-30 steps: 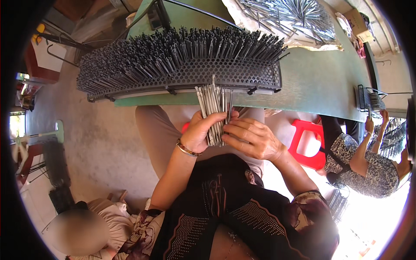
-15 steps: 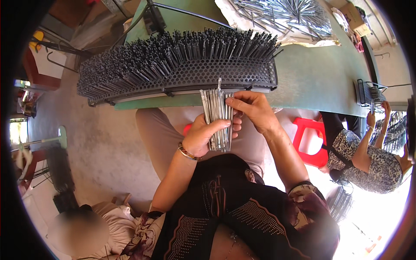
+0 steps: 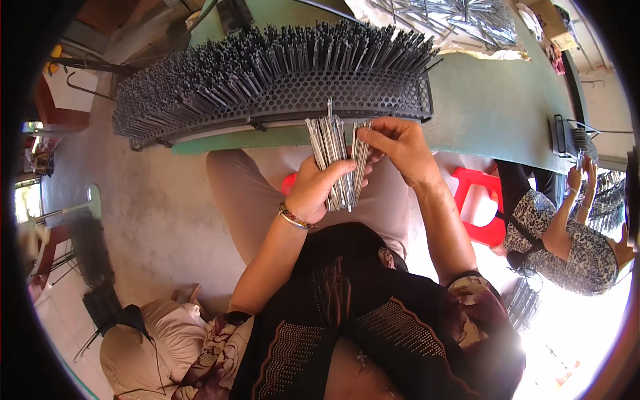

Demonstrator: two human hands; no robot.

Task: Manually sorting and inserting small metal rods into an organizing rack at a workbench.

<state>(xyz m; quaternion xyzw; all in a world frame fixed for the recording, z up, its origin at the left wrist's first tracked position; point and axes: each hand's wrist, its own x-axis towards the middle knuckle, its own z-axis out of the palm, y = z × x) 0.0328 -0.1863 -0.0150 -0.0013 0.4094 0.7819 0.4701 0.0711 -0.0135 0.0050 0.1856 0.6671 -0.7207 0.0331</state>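
Observation:
My left hand (image 3: 311, 189) is closed round a bundle of thin silvery metal rods (image 3: 328, 150), held upright over my lap, its thumb lying across the front. One rod in it sticks up above the others. With thumb and fingers, my right hand (image 3: 408, 152) pinches a few rods (image 3: 360, 150) at the bundle's right side, their upper ends fanned apart from the rest. Just beyond both hands is a long black perforated rack (image 3: 393, 93), packed with dark standing rods (image 3: 267, 57). Bare holes show along its near side and right end.
The rack lies along the edge of a green table (image 3: 487, 100). Loose rods (image 3: 440, 20) lie on a pale sheet at the back. On the right are a red stool (image 3: 490, 230) and a seated co-worker (image 3: 567, 247). Another person (image 3: 153, 340) is close by at lower left.
My right hand has drawn a few rods rightward, opening a gap at the top of the bundle. Both hands and the bundle appear slightly higher in view.

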